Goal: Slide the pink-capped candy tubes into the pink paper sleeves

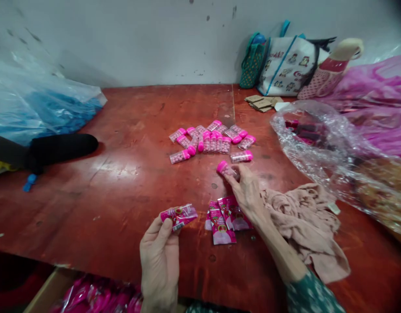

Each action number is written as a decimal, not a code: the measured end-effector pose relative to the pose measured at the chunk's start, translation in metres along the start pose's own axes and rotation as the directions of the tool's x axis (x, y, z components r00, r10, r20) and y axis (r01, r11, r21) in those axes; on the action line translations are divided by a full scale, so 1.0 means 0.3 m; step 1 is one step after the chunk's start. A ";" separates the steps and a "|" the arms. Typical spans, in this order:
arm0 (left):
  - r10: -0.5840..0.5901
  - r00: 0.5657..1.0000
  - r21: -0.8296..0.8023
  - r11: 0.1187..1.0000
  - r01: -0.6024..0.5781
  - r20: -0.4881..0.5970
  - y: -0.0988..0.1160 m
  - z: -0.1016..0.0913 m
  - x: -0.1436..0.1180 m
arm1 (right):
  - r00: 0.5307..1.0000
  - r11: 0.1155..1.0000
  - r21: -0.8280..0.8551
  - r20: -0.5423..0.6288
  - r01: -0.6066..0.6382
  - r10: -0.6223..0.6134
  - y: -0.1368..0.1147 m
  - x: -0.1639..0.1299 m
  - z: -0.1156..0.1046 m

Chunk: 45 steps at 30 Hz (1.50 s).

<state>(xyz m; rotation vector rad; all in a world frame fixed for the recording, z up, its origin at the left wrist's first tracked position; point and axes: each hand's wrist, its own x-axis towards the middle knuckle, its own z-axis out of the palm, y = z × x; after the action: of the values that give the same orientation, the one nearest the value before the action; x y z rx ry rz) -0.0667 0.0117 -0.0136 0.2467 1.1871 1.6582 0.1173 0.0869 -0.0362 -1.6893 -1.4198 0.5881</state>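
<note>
Head view: near the centre of the frame, the right hand (250, 191) has its thumb and forefinger closed about the clear body of a small pink-capped bottle (226, 168). Whether the bottle touches the table (122, 187) or is just off it cannot be told. Its long axis runs aslant, cap toward the upper left and the other end, partly hidden by the fingers, toward the lower right.

Lower in the frame and left of centre, the left hand (161, 256) pinches a printed pink sachet (180, 216) between thumb and fingers, by its left end. The sachet's long axis lies nearly level, tipped a little upward to the right, so its free end points away from the thumb — toward the right side of the frame. Whether that end is open cannot be made out.

The key relation is between these two: the bottle sits above and to the right of the sachet's free end, well apart from it, with its cap rather than its base turned toward the left. Of the two hands, the right is nearer the group of loose bottles (213, 141) higher in the frame — and its forearm passes just beside the pile of sachets (223, 221), between that pile and the crumpled cloth (304, 217) at right.
</note>
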 end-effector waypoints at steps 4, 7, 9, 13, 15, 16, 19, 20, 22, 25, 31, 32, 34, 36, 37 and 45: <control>-0.002 1.000 0.035 0.999 0.001 0.021 -0.013 -0.001 0.000 | 0.977 0.974 0.202 0.203 -0.101 0.060 -0.055 -0.115 -0.081; 0.000 0.998 0.059 0.998 -0.004 0.068 -0.031 0.005 -0.009 | 0.905 0.795 0.485 0.388 -0.363 0.177 -0.098 -0.202 -0.116; 0.007 0.995 0.078 0.997 -0.015 0.103 -0.042 0.009 -0.016 | 0.882 0.679 0.588 0.427 -0.439 0.200 -0.115 -0.246 -0.125; 0.025 0.987 0.118 0.992 -0.044 0.161 -0.051 0.013 -0.027 | 0.858 0.569 0.654 0.466 -0.499 0.218 -0.112 -0.296 -0.135; 0.027 0.982 0.139 0.989 -0.054 0.186 -0.050 0.013 -0.032 | 0.848 0.560 0.650 0.486 -0.513 0.213 -0.103 -0.309 -0.149; 0.029 0.979 0.150 0.987 -0.059 0.200 -0.049 0.014 -0.034 | 0.842 0.570 0.638 0.497 -0.518 0.209 -0.100 -0.313 -0.157; 0.030 0.969 0.178 0.981 -0.075 0.246 -0.046 0.019 -0.043 | 0.830 0.616 0.596 0.526 -0.515 0.185 -0.092 -0.318 -0.184; 0.029 0.965 0.184 0.980 -0.080 0.262 -0.045 0.021 -0.046 | 0.829 0.628 0.588 0.532 -0.510 0.175 -0.090 -0.319 -0.192; 0.022 0.955 0.200 0.976 -0.084 0.294 -0.044 0.025 -0.055 | 0.828 0.648 0.574 0.535 -0.501 0.166 -0.084 -0.320 -0.204; -0.006 0.937 0.229 0.970 -0.079 0.350 -0.042 0.034 -0.067 | 0.837 0.686 0.544 0.518 -0.483 0.178 -0.071 -0.324 -0.215; -0.137 0.917 0.241 0.970 0.047 0.374 -0.042 0.058 -0.083 | 0.856 0.731 0.523 0.492 -0.437 0.160 -0.076 -0.331 -0.217; -0.150 0.918 0.233 0.970 0.065 0.366 -0.044 0.061 -0.084 | 0.861 0.750 0.513 0.487 -0.417 0.146 -0.081 -0.331 -0.215; -0.157 0.922 0.218 0.973 0.081 0.355 -0.051 0.063 -0.083 | 0.881 0.814 0.468 0.461 -0.345 0.108 -0.090 -0.332 -0.208; -0.137 0.933 0.212 0.975 0.068 0.333 -0.059 0.062 -0.083 | 0.915 0.882 0.407 0.398 -0.238 0.063 -0.096 -0.334 -0.196; -0.122 0.941 0.211 0.976 0.055 0.317 -0.063 0.062 -0.083 | 0.931 0.905 0.381 0.362 -0.187 0.040 -0.097 -0.336 -0.189; -0.153 0.950 0.187 0.977 0.103 0.273 -0.071 0.062 -0.084 | 0.894 0.796 0.516 0.442 -0.316 0.069 -0.090 -0.341 -0.166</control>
<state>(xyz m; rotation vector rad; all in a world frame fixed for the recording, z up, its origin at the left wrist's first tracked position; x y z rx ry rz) -0.0303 0.0012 -0.0121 0.4908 1.0995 1.3552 0.1153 -0.0252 -0.0027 -1.2563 -1.1575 1.4074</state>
